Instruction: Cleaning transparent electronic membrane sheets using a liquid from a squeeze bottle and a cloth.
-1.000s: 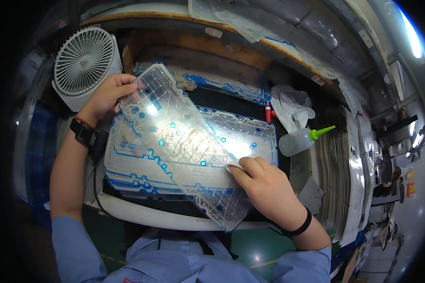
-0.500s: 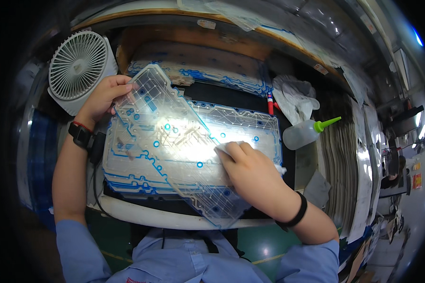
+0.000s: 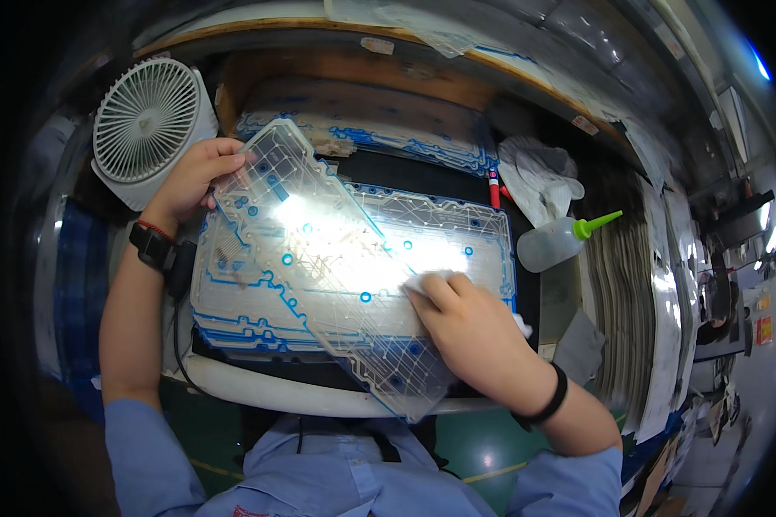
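Note:
A clear plastic membrane sheet [image 3: 319, 258] with blue circuit traces lies tilted over a bright light panel [image 3: 491, 250]. My left hand [image 3: 194, 177] grips its upper left corner and lifts that end. My right hand [image 3: 470, 323] presses a small white cloth [image 3: 422, 283] onto the sheet's middle, fingers curled over it. A black band circles my right wrist and a black watch my left wrist.
A white desk fan [image 3: 142, 121] stands at the upper left. More blue-traced sheets [image 3: 379, 133] lie stacked behind the panel. A squeeze bottle with a green nozzle [image 3: 556, 241] and crumpled white cloth [image 3: 539, 177] sit to the right, beside a tall stack of sheets [image 3: 638, 293].
My right hand with the white cloth has slid up and left across the sheet, from its lower edge toward the middle. My left hand keeps its grip on the corner.

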`<control>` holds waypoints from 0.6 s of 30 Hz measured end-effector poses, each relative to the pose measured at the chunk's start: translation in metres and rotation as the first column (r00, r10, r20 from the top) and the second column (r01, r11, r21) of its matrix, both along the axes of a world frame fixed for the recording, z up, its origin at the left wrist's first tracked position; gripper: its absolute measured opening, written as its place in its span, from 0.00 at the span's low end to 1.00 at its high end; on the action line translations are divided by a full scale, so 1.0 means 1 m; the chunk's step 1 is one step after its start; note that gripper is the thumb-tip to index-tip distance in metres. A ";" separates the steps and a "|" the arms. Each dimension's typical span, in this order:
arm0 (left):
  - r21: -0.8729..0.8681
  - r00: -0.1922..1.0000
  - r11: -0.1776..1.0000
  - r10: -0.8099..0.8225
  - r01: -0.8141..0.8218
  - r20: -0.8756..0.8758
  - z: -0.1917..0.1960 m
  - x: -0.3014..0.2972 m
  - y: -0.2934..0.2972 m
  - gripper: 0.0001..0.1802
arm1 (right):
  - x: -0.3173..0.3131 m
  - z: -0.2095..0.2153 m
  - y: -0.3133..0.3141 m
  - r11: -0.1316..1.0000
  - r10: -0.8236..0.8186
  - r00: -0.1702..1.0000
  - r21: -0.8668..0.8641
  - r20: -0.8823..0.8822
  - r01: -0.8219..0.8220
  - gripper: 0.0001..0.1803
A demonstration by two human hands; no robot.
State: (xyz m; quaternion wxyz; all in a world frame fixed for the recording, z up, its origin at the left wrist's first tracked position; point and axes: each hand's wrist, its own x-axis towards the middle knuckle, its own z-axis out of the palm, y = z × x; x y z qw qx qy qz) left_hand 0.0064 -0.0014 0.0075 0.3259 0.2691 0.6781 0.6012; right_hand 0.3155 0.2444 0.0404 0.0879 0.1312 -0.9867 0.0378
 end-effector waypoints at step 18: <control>0.048 0.999 0.998 -0.028 0.030 -0.031 -0.004 -0.003 0.003 0.10 | 0.041 0.016 0.011 0.996 -0.089 0.986 0.043 0.143 0.083 0.18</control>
